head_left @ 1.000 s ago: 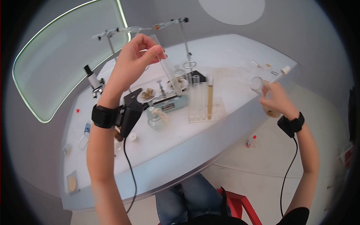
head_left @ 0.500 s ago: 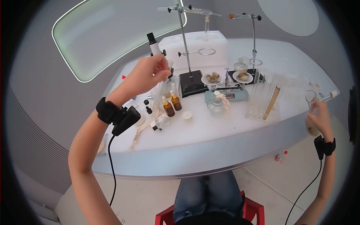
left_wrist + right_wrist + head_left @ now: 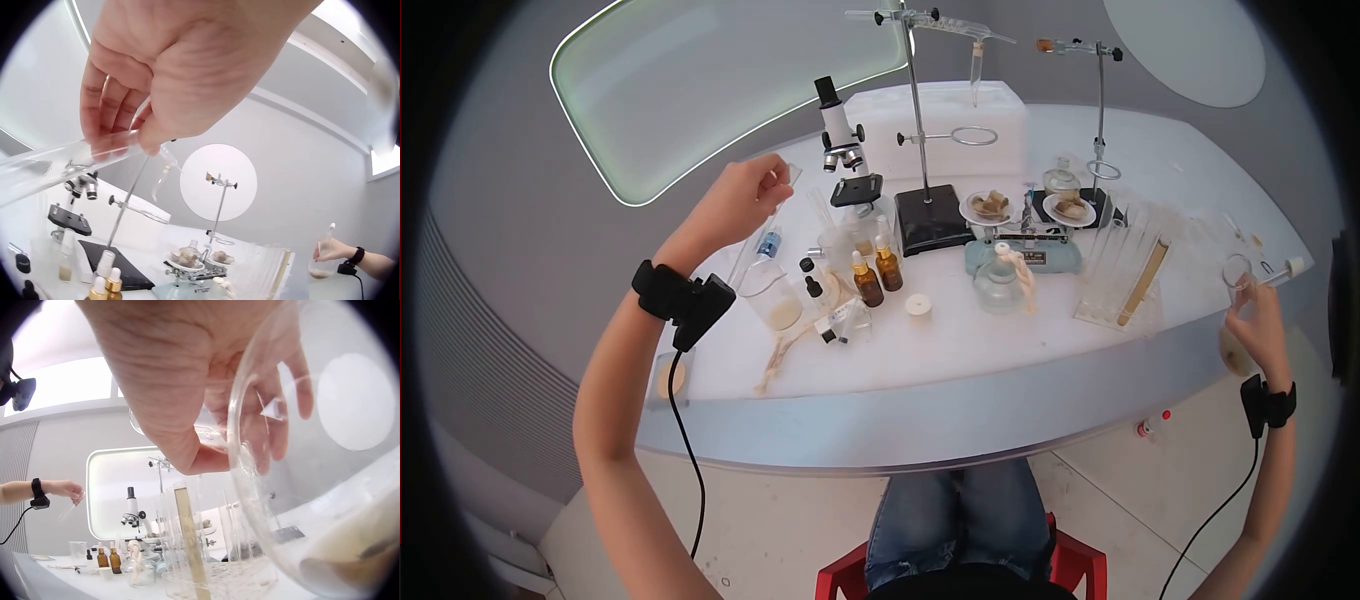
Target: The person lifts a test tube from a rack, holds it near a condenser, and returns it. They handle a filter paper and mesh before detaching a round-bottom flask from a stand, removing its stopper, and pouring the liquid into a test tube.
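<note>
Between the thumb and fingers of my left hand, a long clear glass test tube is pinched near its upper end. It slants down to the left in the head view, its lower part overlapping the rim of a glass beaker with pale contents. Far to the right, my right hand grips a clear glass flask by the neck. Brownish matter lies in the bottom of that flask. A white-capped rod shows just beyond the right hand.
Brown dropper bottles, a microscope, a ring stand, a balance with loaded pans, and a spirit lamp stand mid-table. At right is a rack of test tubes, one filled brown. The table's front edge curves before me.
My left hand has carried the tube from in front of the balance to the table's left side, above the beaker. The right hand keeps holding the flask at the right. The head view has turned left.
</note>
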Demonstrator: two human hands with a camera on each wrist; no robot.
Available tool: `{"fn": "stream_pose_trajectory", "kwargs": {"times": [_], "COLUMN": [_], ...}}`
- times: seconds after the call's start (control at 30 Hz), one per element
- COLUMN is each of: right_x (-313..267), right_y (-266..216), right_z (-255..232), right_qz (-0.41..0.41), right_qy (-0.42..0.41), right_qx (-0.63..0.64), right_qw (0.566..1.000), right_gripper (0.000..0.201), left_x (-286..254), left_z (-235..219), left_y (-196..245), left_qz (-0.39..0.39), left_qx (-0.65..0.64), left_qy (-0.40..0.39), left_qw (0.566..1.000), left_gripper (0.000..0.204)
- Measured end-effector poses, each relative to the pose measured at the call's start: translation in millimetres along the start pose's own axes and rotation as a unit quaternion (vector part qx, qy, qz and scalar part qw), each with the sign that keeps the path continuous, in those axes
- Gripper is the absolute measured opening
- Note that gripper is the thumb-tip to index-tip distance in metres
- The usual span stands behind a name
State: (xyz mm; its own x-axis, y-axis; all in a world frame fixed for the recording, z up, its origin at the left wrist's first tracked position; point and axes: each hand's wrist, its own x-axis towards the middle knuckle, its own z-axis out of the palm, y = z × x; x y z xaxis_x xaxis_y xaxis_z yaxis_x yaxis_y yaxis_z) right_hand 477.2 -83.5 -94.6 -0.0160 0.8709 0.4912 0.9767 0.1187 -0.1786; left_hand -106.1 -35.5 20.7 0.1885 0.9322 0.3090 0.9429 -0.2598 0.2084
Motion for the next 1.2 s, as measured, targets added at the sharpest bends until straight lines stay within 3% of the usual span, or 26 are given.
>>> {"fn": "stream_pose_trajectory", "kwargs": {"times": [0.07, 0.13, 0.27, 0.33, 0.47, 0.53, 0.63, 0.73, 0.87, 1.2], "right_x": [0.7, 2.9, 1.7, -4.9, -8.9, -10.9, -18.5, -22.7, -24.1, -20.5], "right_y": [3.9, 6.0, 5.8, -3.6, -9.3, -12.2, -5.3, 5.8, 6.8, -10.0], "right_z": [4.1, 5.8, 6.0, 8.5, 9.5, 3.7, 3.7, 8.4, 7.8, 1.7], "right_qz": [-0.004, 0.007, 0.002, -0.012, 0.013, 0.019, 0.024, 0.002, 0.015, 0.01], "right_qy": [0.02, 0.009, 0.005, 0.063, 0.069, 0.039, 0.021, 0.063, 0.044, 0.043], "right_qx": [0.005, 0.001, -0.021, -0.01, -0.015, 0.002, 0.0, -0.012, 0.011, 0.032], "right_qw": [1.0, 1.0, 1.0, 0.998, 0.997, 0.999, 0.999, 0.998, 0.999, 0.998], "right_gripper": [0.031, 0.032, 0.032, 0.028, 0.025, 0.031, 0.026, 0.035, 0.028, 0.025], "left_x": [-0.8, -0.9, 28.6, 47.2, 72.8, 79.3, 85.1, 88.1, 86.2, 78.9], "left_z": [7.0, 18.0, 46.1, 66.4, 104.9, 119.4, 139.1, 143.0, 143.3, 136.6], "left_y": [-12.9, -26.1, -59.6, -79.7, -96.4, -93.6, -99.2, -100.6, -99.7, -92.2], "left_qz": [-0.003, 0.067, 0.066, 0.08, 0.04, 0.048, 0.174, 0.231, 0.191, 0.236], "left_qx": [0.069, 0.141, 0.22, 0.227, 0.293, 0.352, 0.497, 0.511, 0.508, 0.475], "left_qy": [0.003, 0.019, 0.019, 0.013, -0.056, -0.059, -0.057, -0.078, -0.099, -0.077], "left_qw": [0.998, 0.987, 0.973, 0.97, 0.954, 0.933, 0.849, 0.825, 0.834, 0.844], "left_gripper": [0.008, 0.007, 0.012, 0.012, 0.008, 0.003, 0.013, 0.013, 0.01, 0.012]}}
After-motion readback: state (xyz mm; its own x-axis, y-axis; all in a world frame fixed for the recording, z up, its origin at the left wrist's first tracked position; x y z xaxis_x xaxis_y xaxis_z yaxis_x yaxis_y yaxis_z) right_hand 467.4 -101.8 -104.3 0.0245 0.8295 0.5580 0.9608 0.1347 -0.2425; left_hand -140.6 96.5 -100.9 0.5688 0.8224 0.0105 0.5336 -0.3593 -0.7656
